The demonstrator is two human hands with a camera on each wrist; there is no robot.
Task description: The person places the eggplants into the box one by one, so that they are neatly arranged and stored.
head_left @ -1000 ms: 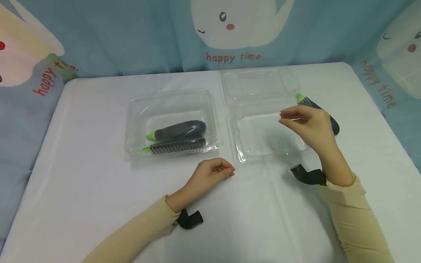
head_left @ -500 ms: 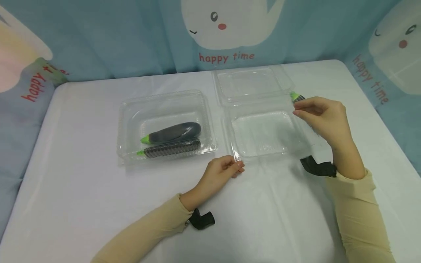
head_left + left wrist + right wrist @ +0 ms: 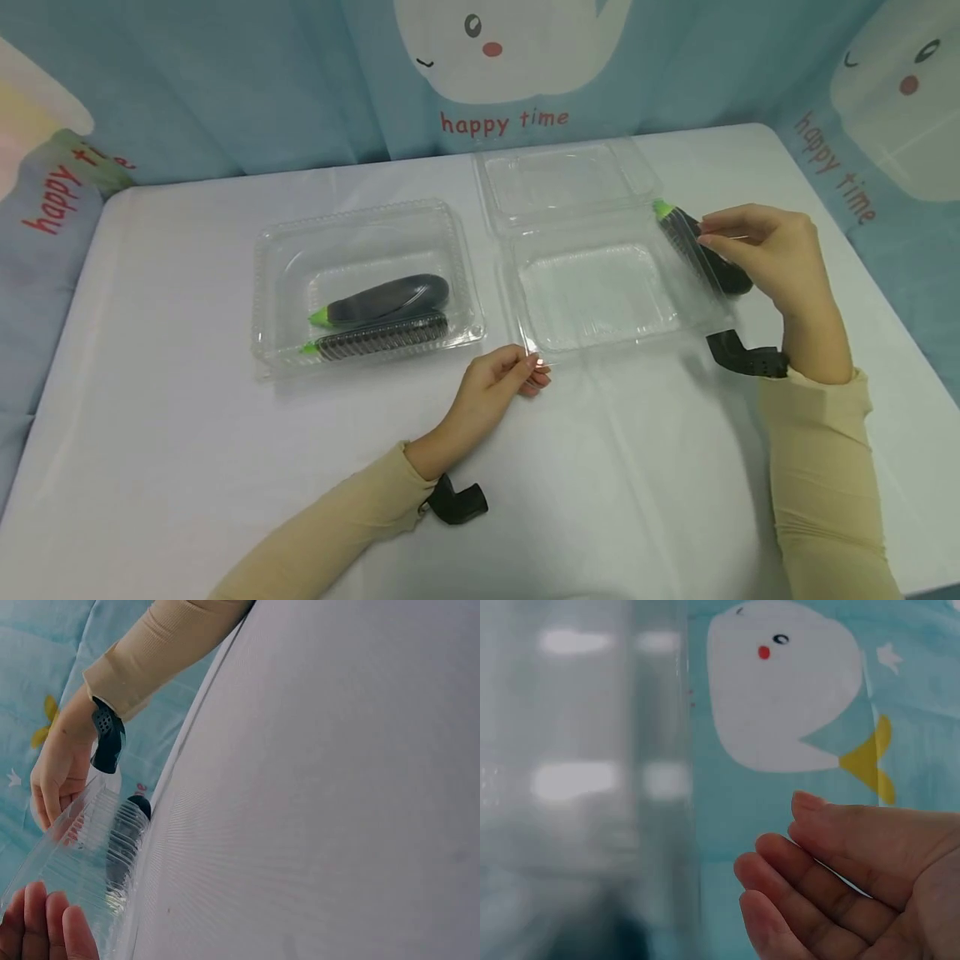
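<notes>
An open, hinged clear plastic container [image 3: 596, 296] lies right of centre on the white table, its lid [image 3: 566, 179] folded back at the far side. My left hand [image 3: 487, 396] pinches its near left corner between thumb and fingers. At the container's right side, my right hand [image 3: 776, 254] hovers over a dark eggplant [image 3: 731, 275] with a green tip. In the right wrist view, the right hand's fingers [image 3: 780, 881] are softly bent and hold nothing. Part of that eggplant shows striped through the ribbed wall; part is hidden behind the hand.
Another clear plastic container [image 3: 348, 215] stands at left with a dark eggplant [image 3: 393, 298] inside; a striped dark shape shows through its front wall. A blue printed curtain [image 3: 300, 83] hangs behind the table. Black wrist cameras [image 3: 746, 354] jut from both sleeves.
My right hand has moved right, from above the open container to beside its right wall over the eggplant. My left hand has moved onto the container's near left corner and taken hold of it.
</notes>
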